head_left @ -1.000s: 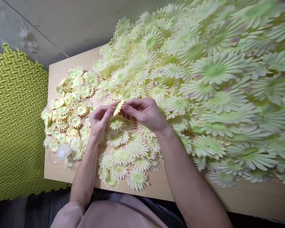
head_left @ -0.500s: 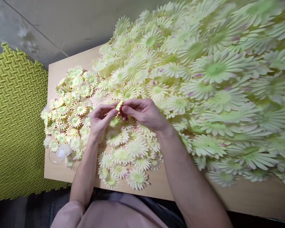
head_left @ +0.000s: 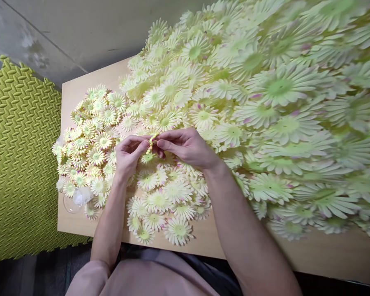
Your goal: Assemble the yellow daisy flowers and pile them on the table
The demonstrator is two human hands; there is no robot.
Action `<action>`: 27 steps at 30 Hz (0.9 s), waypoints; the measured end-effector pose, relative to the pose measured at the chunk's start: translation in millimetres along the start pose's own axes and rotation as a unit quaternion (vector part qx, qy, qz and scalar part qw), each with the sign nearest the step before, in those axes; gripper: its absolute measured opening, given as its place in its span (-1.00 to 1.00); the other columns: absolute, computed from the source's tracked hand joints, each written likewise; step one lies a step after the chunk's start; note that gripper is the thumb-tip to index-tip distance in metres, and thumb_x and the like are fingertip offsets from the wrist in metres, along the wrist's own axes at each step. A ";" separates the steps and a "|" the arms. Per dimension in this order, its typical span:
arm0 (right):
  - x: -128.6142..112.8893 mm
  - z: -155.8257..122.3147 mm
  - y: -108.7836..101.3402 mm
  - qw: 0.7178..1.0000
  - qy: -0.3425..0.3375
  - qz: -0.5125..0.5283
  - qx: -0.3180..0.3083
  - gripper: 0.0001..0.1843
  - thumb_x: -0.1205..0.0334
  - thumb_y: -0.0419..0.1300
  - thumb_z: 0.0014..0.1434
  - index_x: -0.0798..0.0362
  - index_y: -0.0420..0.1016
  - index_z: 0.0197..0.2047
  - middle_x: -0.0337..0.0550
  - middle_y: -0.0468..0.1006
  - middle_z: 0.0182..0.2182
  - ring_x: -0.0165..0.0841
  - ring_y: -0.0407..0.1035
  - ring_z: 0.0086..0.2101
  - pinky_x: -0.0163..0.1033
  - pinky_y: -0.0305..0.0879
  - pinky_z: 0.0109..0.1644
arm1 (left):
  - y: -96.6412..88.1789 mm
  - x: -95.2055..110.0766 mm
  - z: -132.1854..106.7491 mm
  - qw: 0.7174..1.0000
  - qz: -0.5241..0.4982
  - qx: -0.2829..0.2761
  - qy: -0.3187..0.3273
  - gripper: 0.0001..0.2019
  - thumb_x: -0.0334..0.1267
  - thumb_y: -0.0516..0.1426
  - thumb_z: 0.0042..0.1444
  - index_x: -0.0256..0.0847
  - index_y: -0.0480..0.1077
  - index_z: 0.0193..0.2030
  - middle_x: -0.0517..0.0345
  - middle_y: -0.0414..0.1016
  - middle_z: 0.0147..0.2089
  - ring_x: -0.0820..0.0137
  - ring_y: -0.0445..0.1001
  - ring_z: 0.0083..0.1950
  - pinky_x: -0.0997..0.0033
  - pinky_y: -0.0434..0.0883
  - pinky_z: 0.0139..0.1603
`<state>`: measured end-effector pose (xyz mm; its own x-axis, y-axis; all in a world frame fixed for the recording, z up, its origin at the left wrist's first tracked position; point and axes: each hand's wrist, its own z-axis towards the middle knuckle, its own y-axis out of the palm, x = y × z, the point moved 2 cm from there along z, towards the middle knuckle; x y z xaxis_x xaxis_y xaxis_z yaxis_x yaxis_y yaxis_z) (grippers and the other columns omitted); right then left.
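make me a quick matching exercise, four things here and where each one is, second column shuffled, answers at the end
1 foam mat
2 clear container
3 held flower
4 largest flower heap

A between left hand and right hand
B over the right part of the table
C beyond the table's left edge
D on the table, by its near left corner

1-C, 2-D, 3-A, 4-B

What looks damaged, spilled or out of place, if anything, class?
The grey surface behind the table has pale blotches at upper left, perhaps wear. No spill shows. I can't tell whether the clear container beside the flowers has tipped.
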<state>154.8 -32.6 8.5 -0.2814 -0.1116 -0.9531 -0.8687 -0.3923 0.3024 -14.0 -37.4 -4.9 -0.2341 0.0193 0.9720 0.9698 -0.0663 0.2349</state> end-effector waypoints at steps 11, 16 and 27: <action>-6.1 -2.1 0.7 0.995 0.023 -0.071 0.069 -0.93 0.29 0.31 0.08 0.09 0.59 -0.40 -0.23 0.53 -0.54 -0.49 0.37 -0.52 -0.38 0.33 -0.48 | 4.9 5.0 -1.4 0.999 0.005 -0.038 0.000 -0.84 -0.27 0.36 -0.06 -0.17 0.53 -0.31 0.13 0.63 -0.19 0.47 0.60 -0.20 0.43 0.53 -0.12; -2.4 -1.9 2.6 0.995 0.042 -0.051 0.073 -0.87 0.26 0.40 -0.04 0.08 0.62 -0.35 -0.21 0.57 -0.48 -0.43 0.44 -0.47 -0.34 0.43 -0.44 | 5.7 6.4 -0.6 0.999 0.009 -0.026 0.029 -0.83 -0.29 0.37 -0.07 -0.18 0.51 -0.33 0.11 0.63 -0.16 0.40 0.60 -0.11 0.32 0.54 -0.03; -7.7 -1.0 1.4 0.995 0.006 -0.050 0.086 -0.77 0.11 0.47 -0.13 0.06 0.63 -0.45 -0.25 0.52 -0.59 -0.49 0.28 -0.60 -0.33 0.18 -0.56 | 4.1 4.1 0.0 0.998 0.016 -0.052 0.013 -0.81 -0.26 0.35 -0.03 -0.13 0.53 -0.24 0.09 0.61 -0.10 0.38 0.59 -0.05 0.30 0.52 0.04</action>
<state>156.1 -33.2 16.2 -0.1863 -0.0910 -0.9783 -0.9495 -0.2391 0.2031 -11.0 -37.5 0.0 -0.2055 -0.0104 0.9786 0.9648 -0.1698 0.2007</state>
